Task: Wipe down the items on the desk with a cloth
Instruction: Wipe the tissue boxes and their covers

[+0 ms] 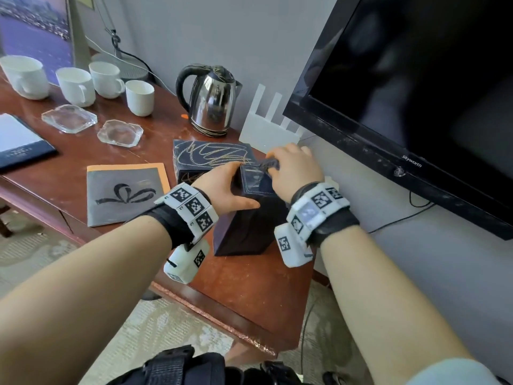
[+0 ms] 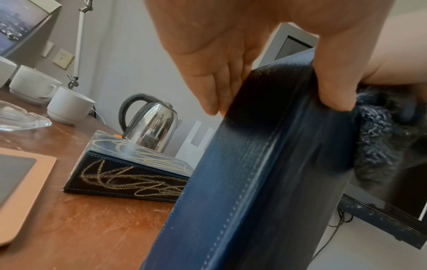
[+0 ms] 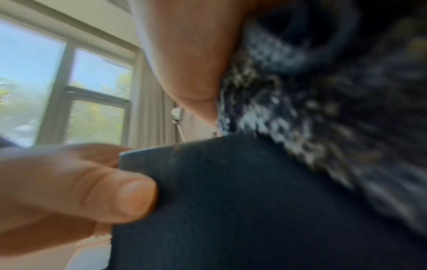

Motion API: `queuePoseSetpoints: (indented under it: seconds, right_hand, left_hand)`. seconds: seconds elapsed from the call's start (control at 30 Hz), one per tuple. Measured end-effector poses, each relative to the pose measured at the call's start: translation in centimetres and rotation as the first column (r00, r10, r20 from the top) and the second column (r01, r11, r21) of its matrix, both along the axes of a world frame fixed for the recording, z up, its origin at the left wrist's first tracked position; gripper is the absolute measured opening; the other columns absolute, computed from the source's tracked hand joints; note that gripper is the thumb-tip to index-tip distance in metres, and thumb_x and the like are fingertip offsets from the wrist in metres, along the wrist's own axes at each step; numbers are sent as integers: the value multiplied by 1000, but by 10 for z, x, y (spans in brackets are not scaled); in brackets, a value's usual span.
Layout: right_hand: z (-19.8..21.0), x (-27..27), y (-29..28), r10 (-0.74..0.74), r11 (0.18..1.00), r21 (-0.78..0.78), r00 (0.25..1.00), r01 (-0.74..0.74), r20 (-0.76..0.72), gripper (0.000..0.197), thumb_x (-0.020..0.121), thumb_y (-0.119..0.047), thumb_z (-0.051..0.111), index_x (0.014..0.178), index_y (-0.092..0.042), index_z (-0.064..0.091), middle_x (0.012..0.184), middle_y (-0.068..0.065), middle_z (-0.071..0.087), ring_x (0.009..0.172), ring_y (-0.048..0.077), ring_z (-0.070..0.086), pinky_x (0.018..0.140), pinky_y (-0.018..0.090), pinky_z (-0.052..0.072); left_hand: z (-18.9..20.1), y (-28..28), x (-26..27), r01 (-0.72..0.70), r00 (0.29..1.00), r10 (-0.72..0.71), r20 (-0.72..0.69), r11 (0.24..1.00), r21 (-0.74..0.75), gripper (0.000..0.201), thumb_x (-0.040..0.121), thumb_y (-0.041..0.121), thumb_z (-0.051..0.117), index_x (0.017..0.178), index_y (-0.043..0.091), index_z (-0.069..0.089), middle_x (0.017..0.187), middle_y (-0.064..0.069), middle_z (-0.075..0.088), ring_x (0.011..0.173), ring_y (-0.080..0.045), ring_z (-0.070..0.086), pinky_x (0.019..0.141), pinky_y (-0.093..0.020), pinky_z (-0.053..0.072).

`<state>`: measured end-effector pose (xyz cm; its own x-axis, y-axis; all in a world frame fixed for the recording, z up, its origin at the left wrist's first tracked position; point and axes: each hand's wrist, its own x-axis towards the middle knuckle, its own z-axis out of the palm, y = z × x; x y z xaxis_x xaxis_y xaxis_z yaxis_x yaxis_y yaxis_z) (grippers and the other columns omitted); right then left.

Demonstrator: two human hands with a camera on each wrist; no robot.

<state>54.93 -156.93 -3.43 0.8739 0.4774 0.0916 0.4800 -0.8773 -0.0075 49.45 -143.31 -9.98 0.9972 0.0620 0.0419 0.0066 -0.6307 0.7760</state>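
Observation:
A tall dark blue stitched box [image 1: 244,234] [image 2: 254,173] [image 3: 231,201] stands on the brown desk [image 1: 249,287] near its front right corner. My left hand [image 1: 222,184] [image 2: 272,96] grips its top, thumb [image 3: 129,197] on the near face and fingers on the far side. My right hand [image 1: 294,170] [image 3: 191,54] holds a bunched dark grey fluffy cloth [image 1: 269,163] [image 2: 381,137] [image 3: 300,91] against the box's top right edge. The right fingertips are hidden under the hand.
Behind the box lie a flat dark case with gold scribbles [image 1: 211,157], a steel kettle [image 1: 211,101] and a white router [image 1: 272,126]. A grey booklet [image 1: 125,193], two glass ashtrays [image 1: 69,118], several white cups [image 1: 76,84] and a folder [image 1: 19,140] sit left. A black TV [image 1: 416,93] stands close on the right.

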Motion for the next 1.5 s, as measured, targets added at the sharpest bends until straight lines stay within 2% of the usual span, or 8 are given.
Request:
queuePoseSetpoints:
  seconds: [0.2, 0.4, 0.5, 0.67, 0.87, 1.07, 1.23, 1.5]
  right_hand:
    - [10, -18, -11, 331, 941, -25, 931, -338, -151, 27, 89, -22, 55, 113, -31, 61, 117, -7, 53, 115, 17, 41, 98, 35, 37]
    - [3, 6, 18, 83, 996, 32, 995, -81, -53, 31, 93, -23, 48, 124, -29, 53, 125, -1, 49, 120, 23, 38, 95, 36, 39]
    - [-6, -4, 17, 199, 980, -7, 980, -199, 1, 30, 93, -21, 49, 121, -30, 55, 124, -5, 48, 117, 20, 36, 91, 34, 40]
    - [8, -13, -19, 418, 906, 16, 889, -422, -190, 27, 89, -16, 56, 112, -29, 64, 114, -7, 54, 107, 16, 39, 95, 31, 34]
    - [-5, -5, 4, 81, 997, 13, 997, -81, 0, 32, 92, -20, 47, 121, -31, 54, 124, -3, 49, 116, 23, 38, 94, 36, 38]
    - [-21, -29, -12, 181, 968, 164, 981, -190, 65, 32, 91, -18, 52, 121, -28, 58, 120, -2, 51, 110, 23, 39, 90, 31, 35]
    - [-19, -8, -53, -128, 980, 155, 991, 123, 26, 32, 94, -19, 47, 124, -29, 54, 125, -2, 49, 119, 23, 36, 91, 33, 39]
    - [-36, -52, -9, 199, 930, 279, 965, -241, 170, 30, 85, -10, 58, 112, -20, 65, 108, 5, 58, 98, 32, 45, 76, 41, 45]
  left_hand:
    - [-2, 0, 2, -2, 1000, 1, 5, 999, 48, 67, 66, 39, 80, 121, 16, 49, 100, 8, 53, 94, -15, 54, 77, -20, 35]
    - [-2, 2, 0, 12, 1000, -12, 3, 1000, 0, 75, 69, 36, 79, 132, 17, 43, 125, 1, 56, 114, -16, 52, 89, -18, 34]
    - [-4, 3, 2, 5, 1000, -5, -31, 1000, 11, 71, 67, 41, 78, 126, 18, 47, 117, 2, 58, 106, -16, 55, 87, -24, 39]
    - [-5, 2, 2, 2, 1000, -1, -30, 1000, 25, 64, 65, 44, 78, 117, 21, 50, 101, 7, 57, 94, -14, 56, 78, -22, 38]
    - [-3, 4, 1, -4, 1000, 4, -15, 999, 44, 70, 67, 44, 77, 125, 17, 48, 116, 1, 59, 106, -17, 56, 81, -21, 36]
    - [-3, 2, 1, -6, 1000, 6, -3, 999, 44, 62, 68, 42, 77, 120, 22, 50, 103, 6, 56, 100, -15, 56, 79, -20, 35]
    - [-5, 2, 1, -2, 1000, 2, 2, 999, 41, 73, 67, 47, 76, 128, 21, 47, 123, 3, 58, 111, -17, 55, 92, -25, 40]
    - [1, -2, -3, -20, 1000, 21, -16, 997, 72, 66, 72, 34, 76, 127, 12, 47, 115, 0, 56, 111, -20, 54, 83, -23, 37]
